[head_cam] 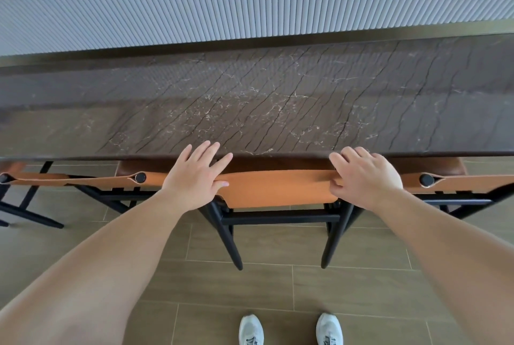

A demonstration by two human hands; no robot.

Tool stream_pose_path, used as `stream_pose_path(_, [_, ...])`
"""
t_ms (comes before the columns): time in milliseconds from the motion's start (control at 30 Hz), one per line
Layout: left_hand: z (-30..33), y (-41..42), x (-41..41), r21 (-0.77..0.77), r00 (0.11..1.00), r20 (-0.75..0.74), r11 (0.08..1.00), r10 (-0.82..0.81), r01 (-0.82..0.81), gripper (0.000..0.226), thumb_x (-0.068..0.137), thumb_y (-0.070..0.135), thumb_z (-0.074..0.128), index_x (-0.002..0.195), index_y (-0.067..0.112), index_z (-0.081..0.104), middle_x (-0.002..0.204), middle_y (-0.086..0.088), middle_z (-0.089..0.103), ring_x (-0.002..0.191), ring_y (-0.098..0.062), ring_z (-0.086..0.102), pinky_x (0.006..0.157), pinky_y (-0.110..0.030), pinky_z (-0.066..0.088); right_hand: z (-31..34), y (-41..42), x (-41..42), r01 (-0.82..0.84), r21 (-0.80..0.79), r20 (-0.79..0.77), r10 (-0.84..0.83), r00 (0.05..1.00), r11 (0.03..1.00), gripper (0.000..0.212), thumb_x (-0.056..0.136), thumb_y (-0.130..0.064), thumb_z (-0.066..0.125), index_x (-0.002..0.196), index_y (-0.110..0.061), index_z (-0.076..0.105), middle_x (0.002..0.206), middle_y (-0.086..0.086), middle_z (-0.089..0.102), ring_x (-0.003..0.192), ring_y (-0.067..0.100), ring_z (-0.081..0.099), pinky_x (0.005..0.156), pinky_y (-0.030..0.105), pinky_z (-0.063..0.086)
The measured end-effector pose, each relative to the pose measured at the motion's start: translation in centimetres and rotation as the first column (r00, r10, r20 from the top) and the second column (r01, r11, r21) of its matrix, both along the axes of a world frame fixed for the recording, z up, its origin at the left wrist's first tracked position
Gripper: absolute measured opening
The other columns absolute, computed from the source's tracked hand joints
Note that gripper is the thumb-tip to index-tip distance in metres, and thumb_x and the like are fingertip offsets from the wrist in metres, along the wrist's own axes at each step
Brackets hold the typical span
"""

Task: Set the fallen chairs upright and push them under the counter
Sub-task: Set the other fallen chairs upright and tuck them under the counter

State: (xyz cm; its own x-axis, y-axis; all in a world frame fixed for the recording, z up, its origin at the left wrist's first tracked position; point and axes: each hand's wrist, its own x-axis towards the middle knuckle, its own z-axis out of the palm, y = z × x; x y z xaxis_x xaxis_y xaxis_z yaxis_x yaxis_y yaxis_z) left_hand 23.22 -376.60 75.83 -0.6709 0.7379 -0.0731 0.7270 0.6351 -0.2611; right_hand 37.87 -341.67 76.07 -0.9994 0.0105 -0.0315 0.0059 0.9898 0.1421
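The middle chair (278, 188) stands upright, its seat tucked under the dark stone counter (250, 99), with its orange backrest just below the counter edge. The left hand (194, 177) rests flat on the backrest's left end, fingers straight and reaching over the counter edge. The right hand (364, 177) grips the right end, fingers curled over the top. Two more chairs (83, 179) (459, 182) stand either side.

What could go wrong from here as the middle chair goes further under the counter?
Left hand has straight fingers reaching over the counter edge; they could get pinched as the middle chair goes in. Right hand grips its backrest close to that edge, so knuckles may scrape. The chair could also knock the neighbouring chair.
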Motion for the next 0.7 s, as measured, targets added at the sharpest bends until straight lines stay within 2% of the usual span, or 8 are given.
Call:
stream_pose_path(100, [-0.3, -1.2, -1.5, -0.009, 0.999, 0.029, 1.000, 0.018, -0.017, 0.070, 0.092, 0.057, 0.052, 0.152, 0.026, 0.034, 0.155, -0.017, 0.035, 0.145, -0.033, 0.029, 0.115, -0.052, 0.026, -0.5, -2.0, 0.1, 0.019, -0.018, 0.010, -0.019, 1.000, 1.000, 0.036, 0.075, -0.043, 0.062, 0.099, -0.020, 0.051, 0.092, 0.002, 0.058, 0.087, 0.026, 0.058, 0.063, 0.037, 0.047])
stream_pose_path(233, [-0.6, -1.9, -3.0, -0.009, 0.997, 0.064, 0.999, 0.039, -0.038, 0.073, 0.091, 0.059, 0.053, 0.152, 0.025, 0.032, 0.156, -0.020, 0.032, 0.146, -0.034, 0.026, 0.116, -0.049, 0.025, -0.6, -3.4, -0.4, 0.046, -0.019, 0.018, -0.046, 0.999, 0.999, 0.035, 0.081, -0.044, 0.058, 0.105, -0.020, 0.050, 0.099, 0.002, 0.057, 0.094, 0.026, 0.056, 0.068, 0.038, 0.047])
stream_pose_path(467, [-0.9, -2.3, -2.1, 0.027, 0.996, 0.078, 0.999, 0.042, -0.044, 0.069, 0.093, 0.057, 0.048, 0.152, 0.025, 0.031, 0.158, -0.016, 0.030, 0.148, -0.030, 0.023, 0.118, -0.045, 0.017, -0.8, -3.6, -0.9, 0.052, -0.018, 0.038, -0.051, 0.998, 0.998, 0.041, 0.081, -0.048, 0.055, 0.111, -0.022, 0.046, 0.106, -0.001, 0.056, 0.099, 0.023, 0.054, 0.071, 0.036, 0.048])
stream_pose_path(700, [-1.9, 0.3, 0.8, 0.069, 0.996, 0.081, 0.996, 0.047, -0.053, 0.068, 0.092, 0.053, 0.055, 0.150, 0.021, 0.038, 0.156, -0.019, 0.033, 0.145, -0.034, 0.029, 0.114, -0.049, 0.029, -1.1, -0.1, -0.8, 0.047, -0.006, 0.074, -0.046, 0.996, 0.999, 0.054, 0.078, -0.051, 0.055, 0.123, -0.023, 0.044, 0.112, -0.002, 0.056, 0.104, 0.023, 0.053, 0.080, 0.037, 0.049])
